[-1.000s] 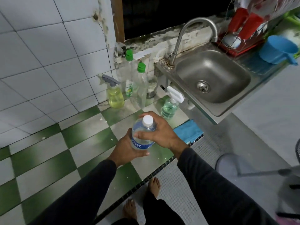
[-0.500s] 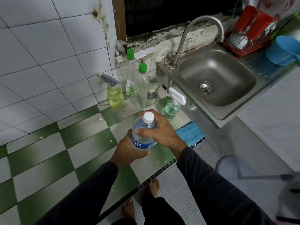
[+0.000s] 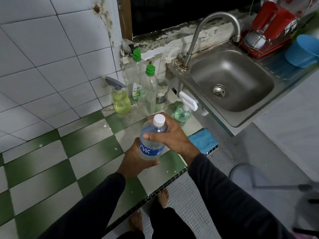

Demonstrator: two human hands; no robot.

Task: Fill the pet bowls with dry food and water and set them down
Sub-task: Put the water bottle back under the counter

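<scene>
Both hands are up on the water bottle [image 3: 152, 140], held upright above the green-and-white checkered counter [image 3: 51, 169], just in front of the person's body. The left hand [image 3: 136, 161] wraps the lower half from below, fingers curled around the blue label and thumb across the base. The right hand [image 3: 170, 135] comes in from the right, fingers clasped around the shoulder just under the white cap [image 3: 159, 120], which is on. Both dark sleeves reach up from the bottom of the view.

The bottle is clear; how full it is, is hard to judge through the hands. Behind it, against the tiled wall, stand a yellow spray bottle [image 3: 120, 99] with yellow liquid, two tall clear bottles with green caps [image 3: 136, 78] that look nearly empty, and a small glass jar [image 3: 162, 90] with something dark at the bottom. A green spray bottle [image 3: 183, 112] with a white trigger sits just beside the steel sink [image 3: 231, 80], and its lower part is hidden behind the right hand. The sink basin looks dry, the tap [image 3: 215, 31] arching over it.

A blue cloth [image 3: 203, 140] lies at the counter edge, partly covered by the right wrist. At the top right, a red dish rack [image 3: 265, 31] and a blue tub [image 3: 302, 50] are cut off by the frame.
</scene>
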